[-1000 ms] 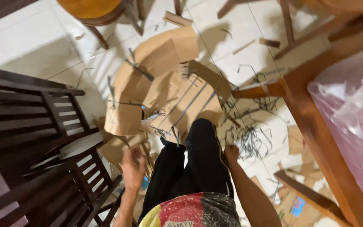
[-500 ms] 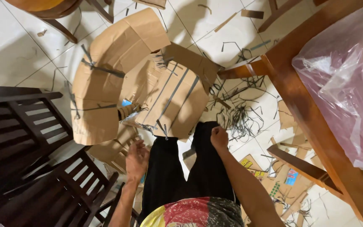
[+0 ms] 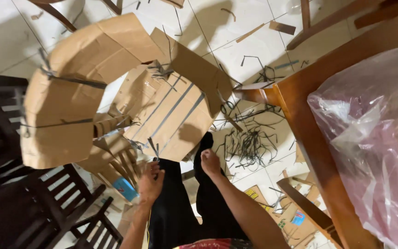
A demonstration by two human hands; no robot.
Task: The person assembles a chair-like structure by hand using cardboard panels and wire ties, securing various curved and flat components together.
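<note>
I look down along my black trousers (image 3: 180, 212) at a big curved cardboard structure (image 3: 116, 97) bound with dark tape strips, standing on the white tiled floor. My left hand (image 3: 150, 182) sits by my left knee with its fingers pinched on a dark strip (image 3: 153, 148) that sticks up from the cardboard's near edge. My right hand (image 3: 209, 162) rests loosely closed on my right knee, nothing visible in it, just short of the cardboard's lower corner.
Dark wooden chairs (image 3: 47, 207) stand at the left. A brown wooden table (image 3: 309, 124) with a pink-tinted plastic bag (image 3: 374, 138) fills the right. Dark strip offcuts (image 3: 249, 143) and cardboard scraps (image 3: 295, 216) litter the floor.
The view has closed in on the cardboard structure, which now fills more of the frame. My left hand has risen from beside my leg to the strip at the cardboard's edge.
</note>
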